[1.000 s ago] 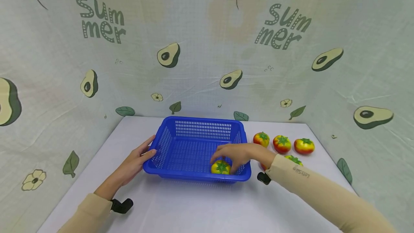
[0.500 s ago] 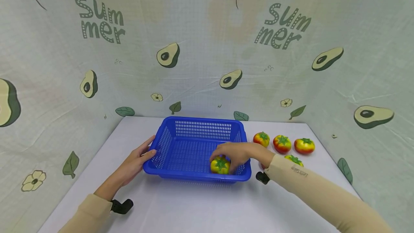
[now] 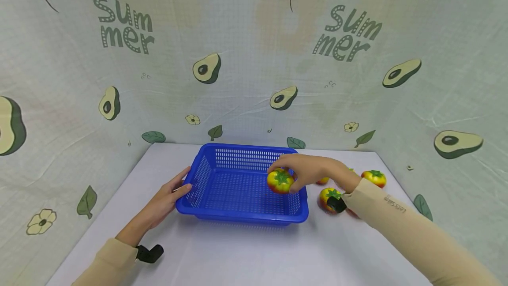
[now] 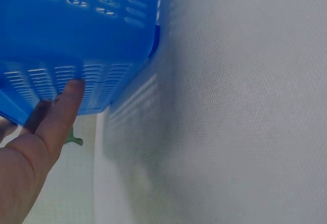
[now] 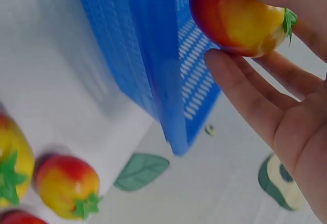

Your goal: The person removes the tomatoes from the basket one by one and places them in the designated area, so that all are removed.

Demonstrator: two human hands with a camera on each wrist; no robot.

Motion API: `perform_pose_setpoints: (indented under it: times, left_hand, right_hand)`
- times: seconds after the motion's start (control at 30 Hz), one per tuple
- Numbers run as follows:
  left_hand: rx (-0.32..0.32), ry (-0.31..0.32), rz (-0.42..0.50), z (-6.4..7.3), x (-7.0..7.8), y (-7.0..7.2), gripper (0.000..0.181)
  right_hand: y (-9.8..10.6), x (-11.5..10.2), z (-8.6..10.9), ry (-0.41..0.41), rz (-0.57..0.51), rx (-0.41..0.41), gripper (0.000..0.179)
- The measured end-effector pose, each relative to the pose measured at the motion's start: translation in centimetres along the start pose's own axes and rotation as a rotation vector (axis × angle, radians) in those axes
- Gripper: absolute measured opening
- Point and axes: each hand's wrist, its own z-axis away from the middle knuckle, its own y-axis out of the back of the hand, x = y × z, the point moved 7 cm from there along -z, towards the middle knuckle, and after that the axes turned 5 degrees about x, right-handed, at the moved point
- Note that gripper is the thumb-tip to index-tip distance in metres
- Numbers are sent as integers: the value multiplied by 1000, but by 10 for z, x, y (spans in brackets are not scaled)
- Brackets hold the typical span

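Observation:
My right hand (image 3: pixel 303 169) holds a red-and-yellow tomato (image 3: pixel 280 181) with a green star-shaped cap, raised off the floor of a blue slotted plastic basket (image 3: pixel 242 215), near its right wall. In the right wrist view, thumb and fingers are around the tomato (image 5: pixel 245 20), beside the basket rim (image 5: pixel 163 81). My left hand (image 3: pixel 166 197) holds the left side of the basket, its thumb on the rim. The left wrist view shows fingers (image 4: pixel 64 109) against the slotted outer wall. No other tomato shows inside the basket.
Several similar tomatoes lie right of the basket, one (image 3: pixel 330 200) close to its wall and another (image 3: pixel 374 178) farther back. The right arm partly hides them. A white table (image 3: pixel 246 255) is surrounded by printed cloth (image 3: pixel 238 114).
My right hand has lifted the tomato from the basket floor, moving it up and slightly right. The left hand and basket stay put. More of the near tomato shows now.

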Motion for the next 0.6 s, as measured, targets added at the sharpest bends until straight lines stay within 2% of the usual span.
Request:
perform_pose_setpoints:
  times: [0.17, 0.27, 0.47, 0.6]
  left_hand:
    - [-4, -3, 2, 0, 0, -1, 77]
    - [-3, -3, -1, 0, 1, -1, 77]
    - [-3, -1, -4, 0, 2, -1, 76]
    - [-3, 2, -6, 1, 2, -1, 76]
  right_hand:
    - [28, 6, 26, -1, -18, 61, 66]
    - [40, 14, 44, -38, -28, 88, 67]
    - [54, 37, 83, -151, -42, 148, 68]
    - [57, 49, 107, -194, -32, 181, 65]
